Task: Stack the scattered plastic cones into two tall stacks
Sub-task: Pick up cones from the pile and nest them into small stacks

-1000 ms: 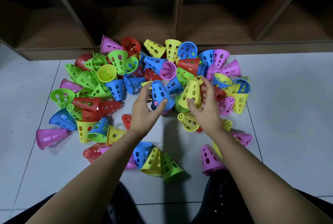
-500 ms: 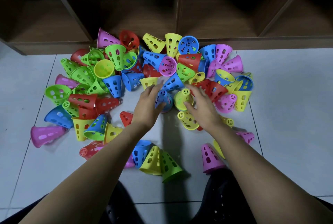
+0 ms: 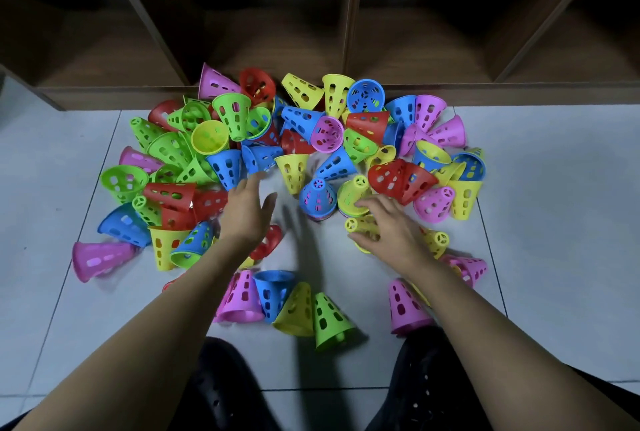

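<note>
Many perforated plastic cones, red, blue, green, yellow and pink, lie scattered on the tiled floor. Two short upright stacks stand side by side in the middle: a blue-topped stack (image 3: 317, 200) and a yellow-topped stack (image 3: 356, 193). My left hand (image 3: 247, 215) hovers just left of the blue-topped stack with its fingers spread, holding nothing. My right hand (image 3: 388, 228) lies over a yellow cone on its side (image 3: 358, 224) just in front of the yellow-topped stack, fingers above it and thumb below.
A dark wooden shelf unit (image 3: 349, 32) runs along the far edge of the pile. A few cones (image 3: 325, 318) lie close to my knees, with a pink cone (image 3: 403, 306) by my right forearm. Bare tiles stretch to the far left and right.
My left hand set the blue cone on its stack, let go and swung left. My right hand put the yellow cone on the other stack and dropped onto the lying yellow cone.
</note>
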